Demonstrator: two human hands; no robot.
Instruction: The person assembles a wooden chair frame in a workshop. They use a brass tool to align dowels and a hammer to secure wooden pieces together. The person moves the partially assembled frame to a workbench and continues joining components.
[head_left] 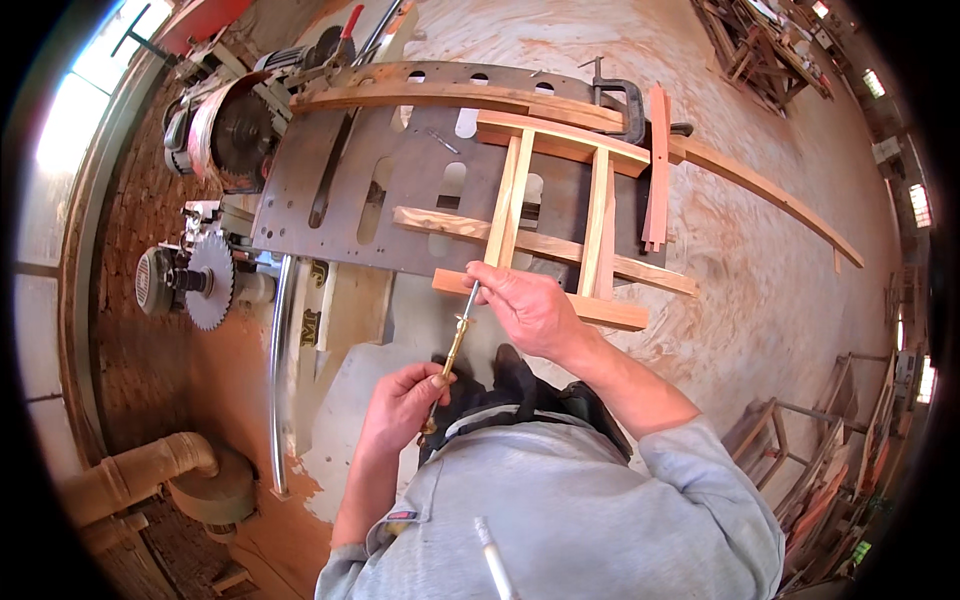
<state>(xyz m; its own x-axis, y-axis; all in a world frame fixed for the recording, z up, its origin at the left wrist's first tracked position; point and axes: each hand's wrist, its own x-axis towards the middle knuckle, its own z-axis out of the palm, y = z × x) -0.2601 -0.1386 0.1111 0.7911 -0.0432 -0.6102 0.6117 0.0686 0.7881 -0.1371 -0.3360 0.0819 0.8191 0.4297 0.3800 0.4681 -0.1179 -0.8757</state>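
A slim brass-and-steel rod-shaped tool [457, 343] slants between my two hands in front of my waist. My right hand [530, 308] pinches its thin steel upper end. Lower down, my left hand [408, 397] is closed around the brass part, which partly hides behind the fingers. Just beyond my right hand lies a light wooden frame [512, 195] with two crosspieces between rails. Its near rail [610, 312] passes behind that hand. A loose wooden strip [450, 223] runs beneath the crosspieces.
The frame lies on a slotted metal table [300, 200]. A C-clamp [634, 110] grips a long wooden bar [420, 95] at its far edge. Upright reddish strips [657, 170] stand beside it. To the left are a circular saw blade [210, 282] and machinery; a white stick [493, 560] shows low in view.
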